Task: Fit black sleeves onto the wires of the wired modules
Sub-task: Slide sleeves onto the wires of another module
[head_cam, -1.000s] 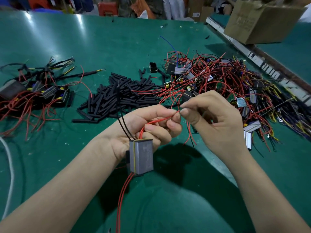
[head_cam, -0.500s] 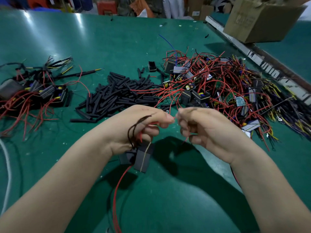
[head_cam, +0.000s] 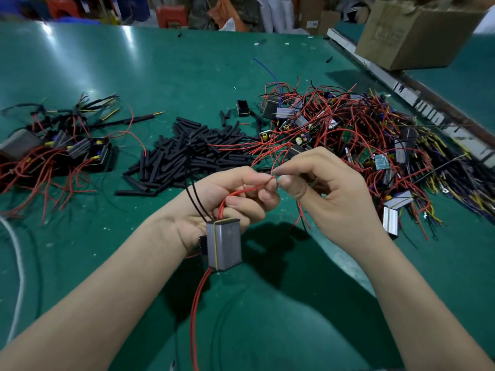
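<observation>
A grey wired module (head_cam: 224, 243) hangs below my left hand (head_cam: 230, 199), which grips its red wires (head_cam: 242, 190) near their tips. Two thin black wires (head_cam: 194, 199) rise from the module past my wrist, and more red wires (head_cam: 197, 303) trail down from its underside. My right hand (head_cam: 329, 199) pinches the tip of the red wires between thumb and forefinger, right beside the left fingertips. A heap of black sleeves (head_cam: 187, 156) lies on the green table behind my hands. I cannot see a sleeve in either hand.
A big tangle of wired modules (head_cam: 361, 145) with red wires fills the right of the table. A smaller group of modules (head_cam: 53, 151) lies at the left. A cardboard box (head_cam: 417, 33) stands at the back right beyond a rail (head_cam: 428, 108). A white cable (head_cam: 18, 277) runs down the left edge.
The module swung and turned under my left hand, then settled hanging with its grey face toward me. Both hands dropped, then rose again, fingertips staying together on the red wire tips.
</observation>
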Demonstrator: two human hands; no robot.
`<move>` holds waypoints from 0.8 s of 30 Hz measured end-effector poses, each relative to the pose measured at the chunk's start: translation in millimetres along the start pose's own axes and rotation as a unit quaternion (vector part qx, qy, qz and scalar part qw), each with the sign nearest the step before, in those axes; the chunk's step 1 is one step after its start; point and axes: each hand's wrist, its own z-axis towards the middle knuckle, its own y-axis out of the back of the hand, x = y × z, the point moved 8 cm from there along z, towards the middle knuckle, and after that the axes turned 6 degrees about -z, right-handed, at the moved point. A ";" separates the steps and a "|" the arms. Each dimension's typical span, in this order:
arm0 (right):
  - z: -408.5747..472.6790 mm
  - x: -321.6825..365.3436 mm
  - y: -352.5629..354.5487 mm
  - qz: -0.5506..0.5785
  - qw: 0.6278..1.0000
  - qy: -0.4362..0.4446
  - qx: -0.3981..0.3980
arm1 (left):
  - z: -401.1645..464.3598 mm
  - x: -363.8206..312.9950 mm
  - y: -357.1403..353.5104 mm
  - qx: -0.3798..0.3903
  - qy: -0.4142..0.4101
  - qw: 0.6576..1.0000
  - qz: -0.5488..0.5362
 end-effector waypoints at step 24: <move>-3.9 -30.2 4.9 0.191 0.958 -0.211 -0.042 | -7.9 -34.3 20.0 -0.161 -0.199 0.889 0.379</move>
